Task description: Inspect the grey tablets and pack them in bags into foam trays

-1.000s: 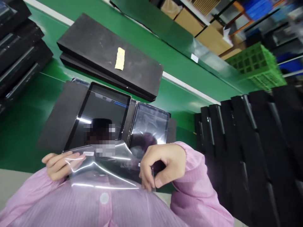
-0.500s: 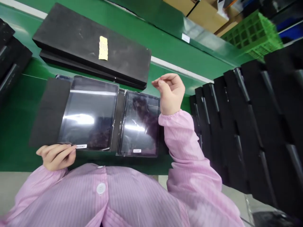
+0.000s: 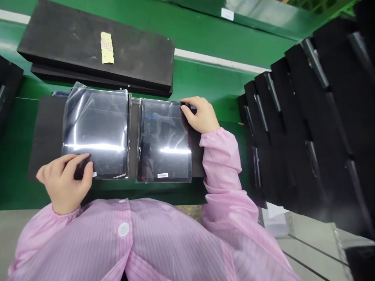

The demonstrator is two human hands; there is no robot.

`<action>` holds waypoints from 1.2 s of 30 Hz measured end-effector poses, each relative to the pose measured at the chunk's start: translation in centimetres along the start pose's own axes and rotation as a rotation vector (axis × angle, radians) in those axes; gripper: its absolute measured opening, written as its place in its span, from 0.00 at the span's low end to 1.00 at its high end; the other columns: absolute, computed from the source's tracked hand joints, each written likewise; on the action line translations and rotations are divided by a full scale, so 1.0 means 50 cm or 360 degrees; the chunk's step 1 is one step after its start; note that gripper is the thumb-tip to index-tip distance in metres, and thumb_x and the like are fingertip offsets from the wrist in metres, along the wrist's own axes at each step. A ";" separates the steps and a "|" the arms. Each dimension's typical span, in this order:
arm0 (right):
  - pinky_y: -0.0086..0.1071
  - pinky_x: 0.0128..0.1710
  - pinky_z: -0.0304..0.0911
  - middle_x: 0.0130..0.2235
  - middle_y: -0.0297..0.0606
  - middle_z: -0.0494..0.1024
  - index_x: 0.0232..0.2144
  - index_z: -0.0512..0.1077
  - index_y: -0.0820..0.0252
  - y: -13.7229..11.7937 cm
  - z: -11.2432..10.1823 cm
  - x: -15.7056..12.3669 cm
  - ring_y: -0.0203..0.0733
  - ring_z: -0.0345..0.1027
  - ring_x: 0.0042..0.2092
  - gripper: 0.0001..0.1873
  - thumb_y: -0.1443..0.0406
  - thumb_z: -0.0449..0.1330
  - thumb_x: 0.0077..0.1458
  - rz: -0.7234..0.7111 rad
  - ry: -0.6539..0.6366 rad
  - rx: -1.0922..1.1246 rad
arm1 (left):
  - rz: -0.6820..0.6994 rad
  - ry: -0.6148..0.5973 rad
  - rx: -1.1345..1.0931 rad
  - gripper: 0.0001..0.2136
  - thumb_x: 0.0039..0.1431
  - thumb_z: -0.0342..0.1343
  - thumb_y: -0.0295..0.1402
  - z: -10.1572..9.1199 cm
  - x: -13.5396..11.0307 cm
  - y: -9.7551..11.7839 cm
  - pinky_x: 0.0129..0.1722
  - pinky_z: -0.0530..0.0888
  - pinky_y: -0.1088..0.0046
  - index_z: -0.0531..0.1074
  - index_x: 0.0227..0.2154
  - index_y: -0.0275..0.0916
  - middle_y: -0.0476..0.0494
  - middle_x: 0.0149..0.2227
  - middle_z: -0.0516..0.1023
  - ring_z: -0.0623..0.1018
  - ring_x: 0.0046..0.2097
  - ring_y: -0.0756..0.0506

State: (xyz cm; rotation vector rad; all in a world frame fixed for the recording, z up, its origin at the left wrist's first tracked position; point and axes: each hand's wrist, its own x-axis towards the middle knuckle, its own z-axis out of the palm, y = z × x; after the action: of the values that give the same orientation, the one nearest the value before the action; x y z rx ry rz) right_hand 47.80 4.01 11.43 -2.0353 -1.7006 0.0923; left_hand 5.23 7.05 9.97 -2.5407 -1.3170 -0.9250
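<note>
Left of the frame's centre, a film, likely light, floppy and best lifted by its edges, is draped over one tablet, the left hand's thumb and fingers parted near its lower-left corner, the right hand's grip at the second tablet's upper-right corner unclear.

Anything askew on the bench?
Yes: the clear film on the left tablet is creased and sticks out past the tablet's far left corner, so it looks misaligned there.
</note>
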 end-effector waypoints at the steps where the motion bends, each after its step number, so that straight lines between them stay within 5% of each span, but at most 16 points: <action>1: 0.51 0.56 0.64 0.48 0.48 0.81 0.47 0.78 0.60 -0.003 0.002 0.003 0.55 0.73 0.51 0.17 0.63 0.54 0.62 -0.0038 0.0003 0.0014 | -0.0024 -0.0117 0.0015 0.11 0.59 0.60 0.37 -0.005 0.011 0.016 0.46 0.64 0.59 0.79 0.42 0.40 0.39 0.41 0.81 0.78 0.42 0.39; 4: 0.51 0.57 0.63 0.48 0.48 0.81 0.48 0.77 0.60 -0.017 0.009 0.018 0.55 0.72 0.52 0.17 0.64 0.53 0.62 -0.0159 -0.0050 0.0060 | 0.0057 -0.0406 -0.0038 0.18 0.64 0.56 0.38 -0.006 0.042 0.057 0.54 0.65 0.54 0.74 0.54 0.37 0.31 0.54 0.76 0.76 0.53 0.33; 8: 0.51 0.57 0.63 0.49 0.48 0.81 0.49 0.77 0.61 -0.049 0.022 0.049 0.55 0.71 0.52 0.16 0.65 0.57 0.61 -0.0272 -0.0153 0.0045 | 0.0302 -0.0538 -0.0158 0.24 0.66 0.53 0.39 0.017 0.077 0.096 0.58 0.67 0.50 0.66 0.61 0.34 0.26 0.61 0.69 0.70 0.62 0.28; 14: 0.53 0.57 0.64 0.49 0.41 0.81 0.48 0.77 0.55 -0.056 0.020 0.078 0.54 0.72 0.51 0.14 0.66 0.61 0.59 -0.0296 -0.0217 0.0031 | 0.1069 -0.0698 -0.0555 0.26 0.64 0.55 0.45 0.033 0.094 0.143 0.59 0.67 0.49 0.68 0.59 0.31 0.27 0.61 0.70 0.72 0.61 0.31; 19: 0.55 0.58 0.65 0.49 0.46 0.80 0.49 0.76 0.58 -0.002 -0.028 0.016 0.58 0.72 0.52 0.16 0.64 0.63 0.59 -0.0036 -0.0091 0.0004 | 0.1269 -0.0662 -0.0715 0.17 0.64 0.58 0.37 0.030 0.097 0.151 0.49 0.72 0.56 0.73 0.52 0.35 0.34 0.54 0.77 0.78 0.52 0.36; 24: 0.51 0.56 0.68 0.49 0.43 0.82 0.49 0.77 0.57 -0.015 -0.090 -0.113 0.54 0.75 0.51 0.15 0.65 0.61 0.59 0.0084 0.0155 0.0112 | 0.1224 -0.0712 -0.1001 0.05 0.66 0.57 0.31 0.029 0.110 0.150 0.42 0.74 0.66 0.76 0.39 0.37 0.43 0.43 0.81 0.79 0.42 0.44; 28: 0.47 0.53 0.71 0.47 0.41 0.83 0.46 0.77 0.57 -0.055 -0.116 -0.214 0.50 0.77 0.50 0.12 0.64 0.59 0.60 0.0275 0.0407 0.0276 | 0.1128 -0.0721 -0.0969 0.10 0.70 0.51 0.32 0.021 0.111 0.144 0.36 0.73 0.74 0.76 0.35 0.40 0.51 0.34 0.82 0.80 0.33 0.50; 32: 0.43 0.50 0.72 0.43 0.40 0.83 0.44 0.78 0.56 -0.093 -0.107 -0.287 0.46 0.78 0.46 0.10 0.65 0.58 0.62 0.0497 0.0569 0.0462 | 0.0551 -0.0543 -0.0638 0.10 0.68 0.54 0.39 0.012 0.101 0.118 0.22 0.68 0.76 0.76 0.35 0.43 0.56 0.28 0.82 0.80 0.26 0.51; 36: 0.42 0.50 0.72 0.42 0.40 0.84 0.42 0.79 0.55 -0.123 -0.080 -0.331 0.46 0.78 0.46 0.10 0.65 0.58 0.62 0.0608 0.0584 0.0578 | -0.0068 -0.0712 -0.0634 0.08 0.61 0.59 0.42 0.000 0.087 0.085 0.27 0.73 0.77 0.77 0.31 0.46 0.60 0.27 0.83 0.84 0.31 0.49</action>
State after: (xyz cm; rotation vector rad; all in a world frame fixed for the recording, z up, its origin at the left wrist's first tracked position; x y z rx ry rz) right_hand 39.90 -12.19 13.28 -1.9277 -0.9832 0.1324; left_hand 10.40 7.48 13.13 -3.1820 -1.4135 -0.7067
